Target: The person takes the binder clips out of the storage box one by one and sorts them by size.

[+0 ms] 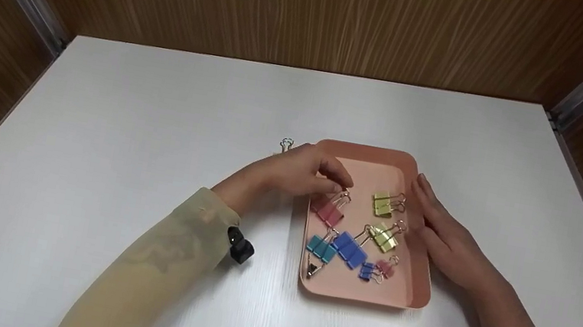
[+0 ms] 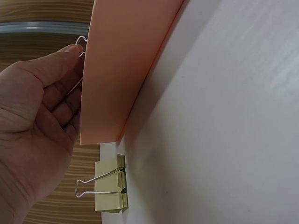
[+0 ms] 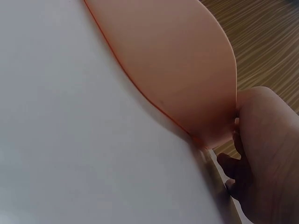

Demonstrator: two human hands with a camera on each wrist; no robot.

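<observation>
White table [image 1: 155,121] sits inside brown wood walls. Just left of the pink tray [image 1: 365,154] lies one yellow clip [image 2: 111,190], outside it. Over the tray's left edge, the left hand [image 1: 296,173] pinches the wire handles of a pink clip [image 1: 328,211]. More clips lie in the tray. On the right, the right hand [image 1: 444,232] lies flat, fingers together, against the tray. I think clips are being put in; next comes letting go gently.
</observation>
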